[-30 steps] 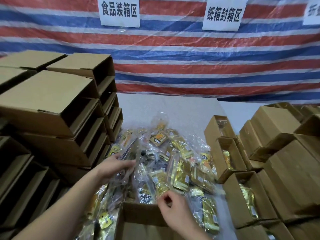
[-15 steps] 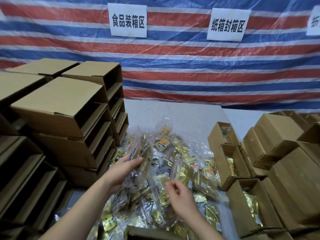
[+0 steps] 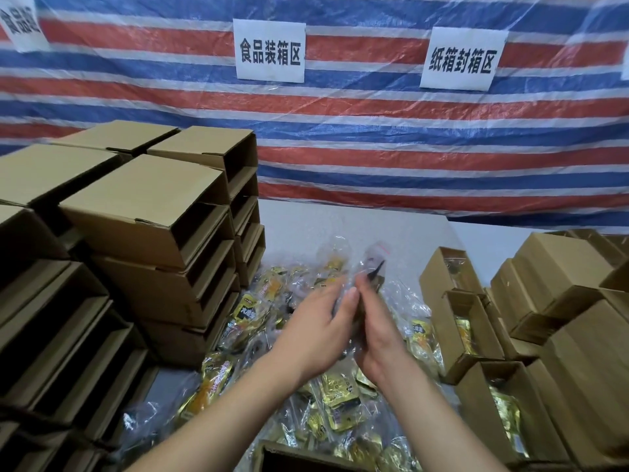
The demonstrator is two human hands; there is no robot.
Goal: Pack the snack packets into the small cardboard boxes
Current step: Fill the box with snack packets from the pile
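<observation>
Grey table [image 3: 357,226] — packets [image 3: 369,267] pressed between left hand [image 3: 316,332], right hand [image 3: 377,328]

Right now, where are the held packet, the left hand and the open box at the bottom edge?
held packet [image 3: 373,258], head view, clear top end.
left hand [image 3: 318,330], head view, back of hand.
open box [image 3: 299,454], head view, far rim.

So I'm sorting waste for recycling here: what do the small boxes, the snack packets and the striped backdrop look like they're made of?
The small boxes look like plain brown corrugated cardboard, matte, with folded flaps. The snack packets appear to be shiny gold foil-like film inside clear crinkly plastic, judging by the glare. The striped backdrop looks like woven plastic tarpaulin under a clear sheet, though that is less certain.
</observation>
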